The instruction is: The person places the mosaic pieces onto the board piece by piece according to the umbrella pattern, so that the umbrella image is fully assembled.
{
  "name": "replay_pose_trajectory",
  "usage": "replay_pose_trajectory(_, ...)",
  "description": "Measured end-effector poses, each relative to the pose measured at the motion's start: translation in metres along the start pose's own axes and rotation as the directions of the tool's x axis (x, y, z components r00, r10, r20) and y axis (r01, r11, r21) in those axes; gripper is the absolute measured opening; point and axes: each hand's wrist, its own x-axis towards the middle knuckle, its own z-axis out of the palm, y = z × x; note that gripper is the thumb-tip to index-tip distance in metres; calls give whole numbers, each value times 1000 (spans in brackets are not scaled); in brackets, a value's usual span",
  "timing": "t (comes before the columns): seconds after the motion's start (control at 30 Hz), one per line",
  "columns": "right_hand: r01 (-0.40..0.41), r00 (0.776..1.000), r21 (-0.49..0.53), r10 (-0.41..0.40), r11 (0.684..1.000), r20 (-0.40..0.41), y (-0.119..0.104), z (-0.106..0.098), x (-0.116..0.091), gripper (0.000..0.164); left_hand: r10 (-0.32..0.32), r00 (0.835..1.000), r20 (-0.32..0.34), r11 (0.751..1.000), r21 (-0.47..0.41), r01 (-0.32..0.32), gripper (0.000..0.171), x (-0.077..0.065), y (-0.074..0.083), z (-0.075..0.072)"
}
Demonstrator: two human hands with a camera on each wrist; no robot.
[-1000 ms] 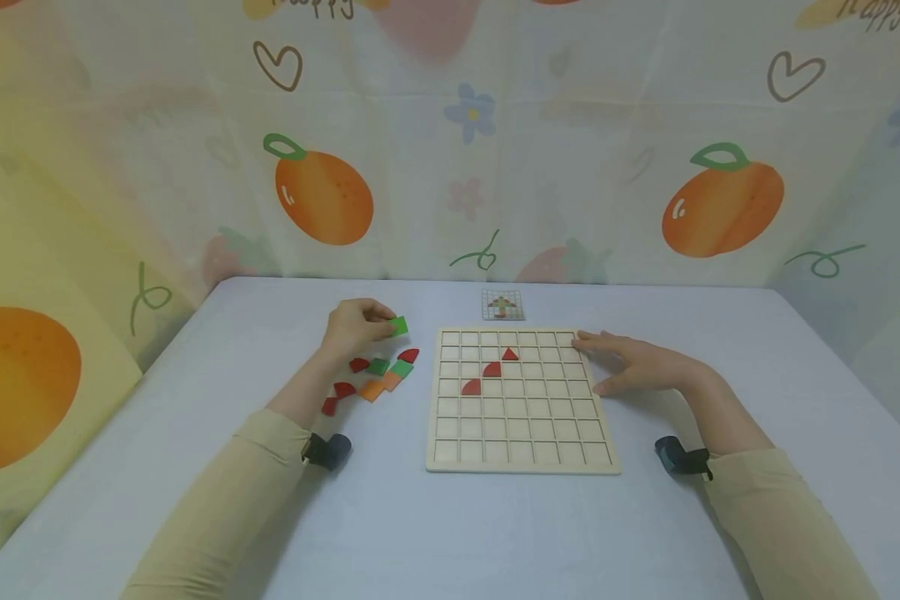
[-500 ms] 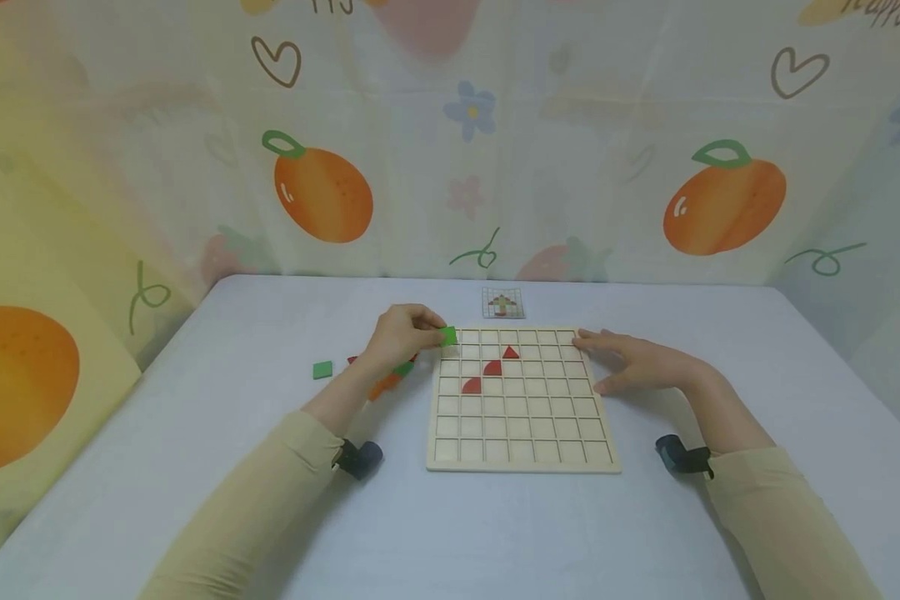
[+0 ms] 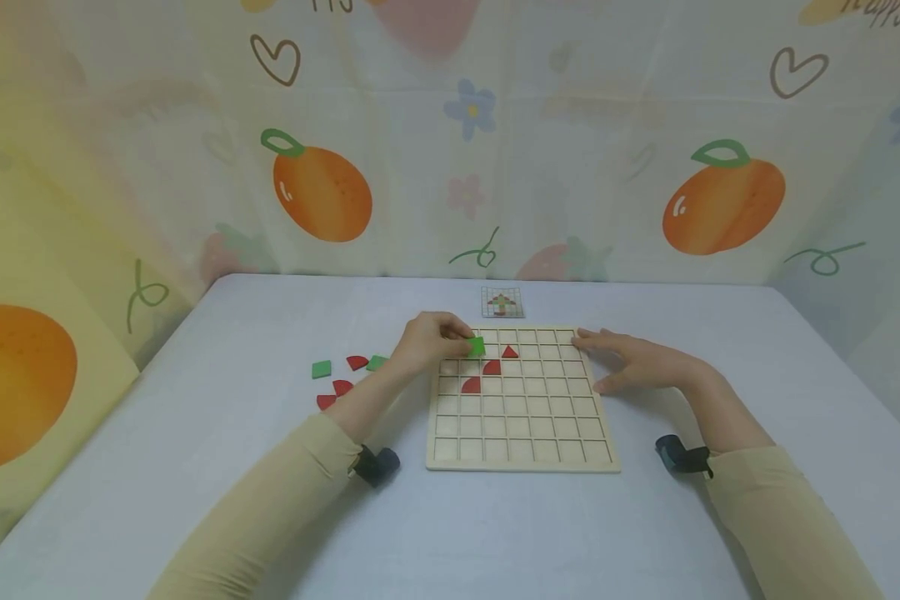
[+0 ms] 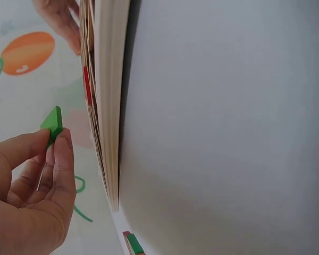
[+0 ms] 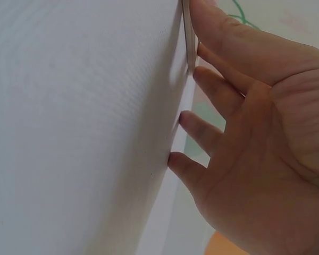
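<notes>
My left hand pinches a green square tile between thumb and fingertips, over the upper left of a pale wooden grid board. In the left wrist view the green tile is held on edge, raised above the board. On the board lie a red triangle and two red quarter-circle tiles, stepping down to the left. My right hand rests at the board's right edge, fingers spread and relaxed, with the thumb and fingertips touching the rim.
Left of the board, loose tiles lie on the white table: a green square, another green piece and several red ones. My left forearm hides part of this pile. Behind the board lies a small pattern card.
My left hand has carried the green square tile rightward from beside the loose tiles to above the board. Another green square now shows farther left. The right hand has stayed in place.
</notes>
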Motion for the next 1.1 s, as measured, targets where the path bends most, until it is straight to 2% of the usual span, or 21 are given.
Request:
replay_pose_trajectory(0.33,-4,1000,2,4,1000,0,0,-1,0,81,18,1000,24,1000,25,-19,12,-2,6,11)
replay_pose_trajectory(0.7,-45,999,-79,47,996,18,-4,-3,2,81,41,997,63,999,31,-43,10,1,9,23)
replay_pose_trajectory(0.97,-40,999,-82,42,996,20,-4,-3,2,79,17,996,88,998,-58,-12,8,4,15,31)
replay_pose_trajectory(1.1,-39,999,-79,40,996,19,-4,-3,2,78,21,996,85,997,-73,-14,7,5,16,34)
